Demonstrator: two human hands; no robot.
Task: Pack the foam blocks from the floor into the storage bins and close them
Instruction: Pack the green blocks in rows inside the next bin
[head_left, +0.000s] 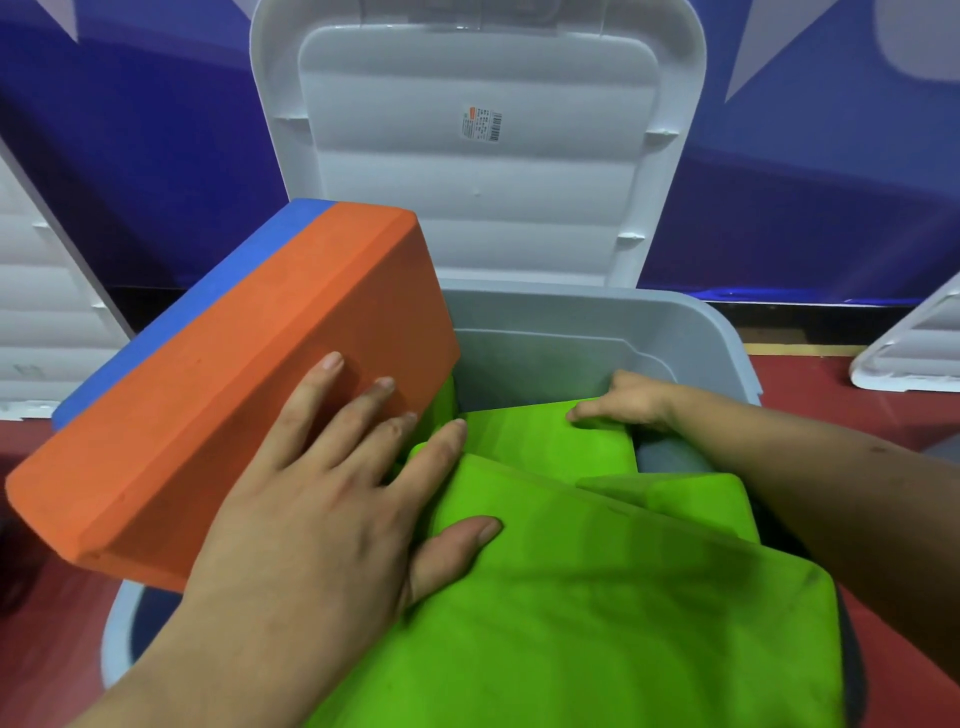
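Three green foam blocks at least already lie in the grey storage bin. The nearest green block fills the 6 o'clock side, another green block sits at 4 o'clock, and a middle green block lies deeper in. The left hand lies flat and spread on the orange block, its thumb on the nearest green block, gripping nothing. That orange block, with a blue block against its far face, leans over the rim at 9 o'clock, not yet down inside. At 1 o'clock the right hand curls its fingers over the middle green block's far edge; its thumb is hidden. Beyond, the lid stands upright, so closing remains. The neighbouring lids at 9 and 3 o'clock are cut off, their bins unseen, as is whatever remains on the floor.
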